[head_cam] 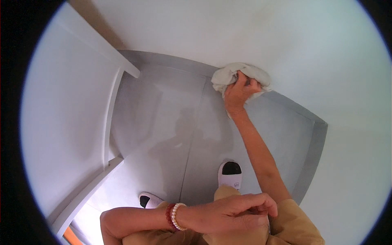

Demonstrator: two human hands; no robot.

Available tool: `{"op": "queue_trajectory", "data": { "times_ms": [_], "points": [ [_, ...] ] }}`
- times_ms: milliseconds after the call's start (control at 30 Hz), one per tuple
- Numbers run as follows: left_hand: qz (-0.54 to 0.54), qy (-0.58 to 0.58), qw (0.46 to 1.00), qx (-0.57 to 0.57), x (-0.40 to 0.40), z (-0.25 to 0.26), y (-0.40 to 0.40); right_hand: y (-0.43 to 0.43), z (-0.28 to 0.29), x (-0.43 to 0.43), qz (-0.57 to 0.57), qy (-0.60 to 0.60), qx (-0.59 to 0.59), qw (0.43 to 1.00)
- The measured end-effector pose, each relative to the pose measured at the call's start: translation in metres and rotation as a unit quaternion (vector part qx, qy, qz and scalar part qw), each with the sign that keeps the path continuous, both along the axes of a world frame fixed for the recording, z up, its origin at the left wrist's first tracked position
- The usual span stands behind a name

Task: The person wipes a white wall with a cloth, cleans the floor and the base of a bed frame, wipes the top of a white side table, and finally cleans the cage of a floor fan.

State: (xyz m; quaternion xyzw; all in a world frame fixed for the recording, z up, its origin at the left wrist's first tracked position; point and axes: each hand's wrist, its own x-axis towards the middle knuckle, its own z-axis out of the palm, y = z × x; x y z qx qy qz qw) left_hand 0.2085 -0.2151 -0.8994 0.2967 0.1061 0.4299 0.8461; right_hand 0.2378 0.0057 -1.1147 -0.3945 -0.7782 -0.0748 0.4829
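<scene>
My right hand (240, 95) grips a bunched off-white cloth (226, 75), which lies against the grey skirting board (186, 62) at the foot of the white wall (183, 27). My left hand (226, 212) is bent across my front near the bottom of the view, close to my knee, its fingers curled; whether anything is inside them is hidden. A red beaded bracelet and a pearl-like one circle the left wrist.
White furniture panels or a door frame (119, 61) stand at the left. Grey floor tiles (171, 122) lie below, with my slippers (230, 176) on them. The skirting turns a corner at the right (320, 131). Something orange (72, 235) shows at bottom left.
</scene>
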Motion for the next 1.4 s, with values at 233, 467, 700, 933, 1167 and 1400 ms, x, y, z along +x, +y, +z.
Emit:
{"op": "queue_trajectory", "data": {
  "times_ms": [233,467,700,933,1167,1400],
  "points": [
    [-0.046,-0.011,0.998,-0.046,0.006,-0.008,0.010,-0.012,0.007,-0.029,0.094,-0.044,-0.036,0.994],
    [-0.067,0.051,0.990,-0.109,0.008,-0.008,0.019,-0.028,-0.014,-0.088,0.171,-0.210,0.086,0.959],
    [-0.066,0.107,0.987,-0.105,-0.002,-0.022,0.009,-0.003,-0.006,-0.041,0.350,-0.311,-0.091,0.879],
    [-0.041,0.124,0.988,-0.085,-0.010,-0.015,0.007,0.036,0.007,0.091,0.195,-0.391,0.039,0.898],
    [-0.063,0.123,0.989,-0.049,-0.005,-0.018,0.011,0.022,0.062,0.022,0.130,-0.211,0.164,0.955],
    [-0.043,0.095,0.992,-0.068,-0.015,-0.007,0.013,0.018,0.160,-0.044,0.065,-0.002,0.206,0.976]
  ]
}}
